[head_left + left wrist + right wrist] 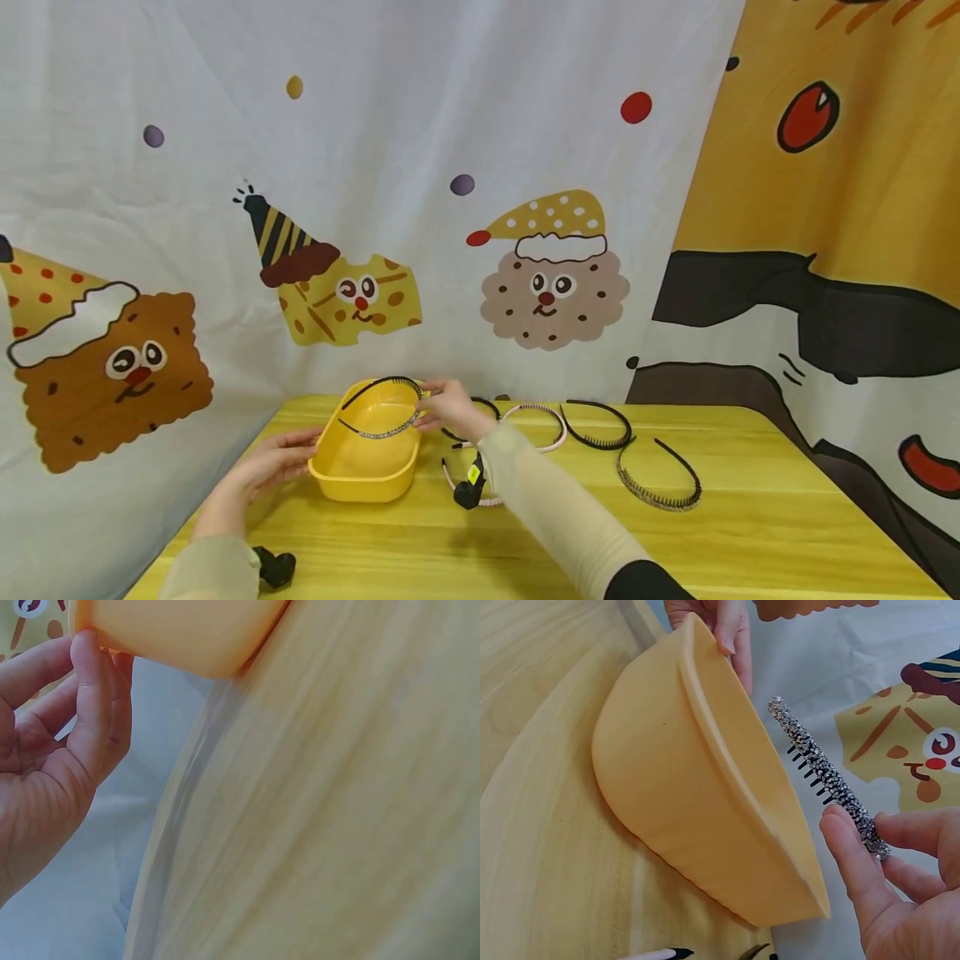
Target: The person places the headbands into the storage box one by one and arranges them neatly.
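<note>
A yellow plastic bin (363, 490) stands near the table's far left, its inside bare apart from the headband overlapping it in the head view. My left hand (273, 458) holds its left side, the thumb at the rim in the right wrist view. Over the bin's right part, my right hand (453, 408) pinches a black toothed headband (386, 434) covered in silver glitter along one side. Thumb and fingers grip that glittery band (817, 765) near one end of the visible stretch, its small comb teeth facing the bin.
Right of the bin lie a pink headband (564, 432), a black headband (628, 429) and a glittery headband (652, 497). Another black headband (491, 406) is partly behind my right hand. A pale pink headband (491, 502) shows beneath my right wrist. A printed curtain (450, 100) hangs behind the table.
</note>
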`<state>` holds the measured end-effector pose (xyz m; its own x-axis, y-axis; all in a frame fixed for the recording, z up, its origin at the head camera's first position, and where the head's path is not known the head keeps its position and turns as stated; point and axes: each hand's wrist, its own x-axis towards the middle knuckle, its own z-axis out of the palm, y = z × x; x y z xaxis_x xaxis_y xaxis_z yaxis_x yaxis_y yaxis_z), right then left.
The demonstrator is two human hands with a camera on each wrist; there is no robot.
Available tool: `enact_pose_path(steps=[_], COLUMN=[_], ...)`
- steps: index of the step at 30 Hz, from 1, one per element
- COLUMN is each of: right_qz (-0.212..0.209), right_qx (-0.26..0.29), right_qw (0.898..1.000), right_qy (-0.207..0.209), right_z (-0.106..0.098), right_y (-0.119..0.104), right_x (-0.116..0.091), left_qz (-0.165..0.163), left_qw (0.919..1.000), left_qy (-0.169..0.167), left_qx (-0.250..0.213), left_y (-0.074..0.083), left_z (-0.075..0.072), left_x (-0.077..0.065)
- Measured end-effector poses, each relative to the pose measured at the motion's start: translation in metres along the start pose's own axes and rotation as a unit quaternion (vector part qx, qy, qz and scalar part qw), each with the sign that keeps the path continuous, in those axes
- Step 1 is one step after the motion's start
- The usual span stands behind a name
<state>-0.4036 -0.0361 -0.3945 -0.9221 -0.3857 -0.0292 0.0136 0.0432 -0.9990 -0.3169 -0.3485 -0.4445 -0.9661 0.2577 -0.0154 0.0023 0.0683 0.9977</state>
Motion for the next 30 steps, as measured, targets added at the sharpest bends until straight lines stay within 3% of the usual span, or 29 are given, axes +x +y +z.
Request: enact_pose_path(steps=[8,16,30], right_qz=[0.013,0.031,0.055], right_qx=[-0.002,-0.011,-0.036], right_qw=[1.0,0.999,0.998], right_qy=[0.009,0.021,-0.008], right_z=[0.008,0.011,0.015], right_y=[0.007,0.004,0.006], right_x=[-0.003,0.001,0.001], left_qz=[-0.009,-0.004,-0.004], left_qw=[1.0,0.9999,1.0], left_qy=[0.002,-0.002,-0.002], left_qx=[0.003,0.016,0.002], left_y=[-0.007,-0.001,-0.001], left_z=[-0.002,-0.001,0.0], left_x=[0.001,0.001,0.001])
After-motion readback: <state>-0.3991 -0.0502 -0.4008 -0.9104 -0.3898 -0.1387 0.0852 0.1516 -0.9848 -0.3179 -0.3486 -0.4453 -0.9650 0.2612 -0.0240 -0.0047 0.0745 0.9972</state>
